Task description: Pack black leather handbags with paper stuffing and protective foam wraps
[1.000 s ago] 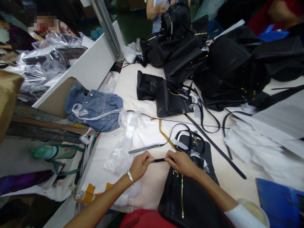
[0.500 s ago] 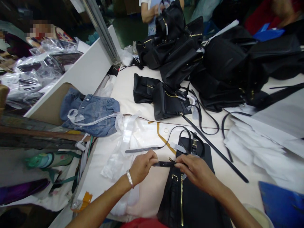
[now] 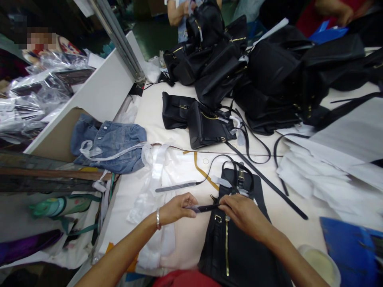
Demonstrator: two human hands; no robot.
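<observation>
A black backpack [image 3: 245, 247] with a gold zipper and buckle lies on the table in front of me, partly under my right forearm. A short black strap [image 3: 206, 208] stretches between my hands above its left edge. My right hand [image 3: 243, 215] pinches the strap's right end over the bag. At the other end, which has clear film on it, my left hand [image 3: 176, 208] holds loosely, its thumb below and fingers curled above. Another thin strap [image 3: 176, 186], its end sleeved in film, runs out from the bag's top.
Two smaller black bags [image 3: 209, 123] sit further back, before a heap of black bags [image 3: 278, 67]. A denim bag [image 3: 113, 143] lies left, white paper sheets [image 3: 323, 183] right. A round tub [image 3: 320, 265] and a blue item [image 3: 347, 251] are near right. A co-worker's arm [image 3: 176, 14] shows behind.
My left hand has shifted slightly left and down, and its grip has loosened, showing the film on the strap end. My right hand keeps its pinch. The whole view has shifted a little.
</observation>
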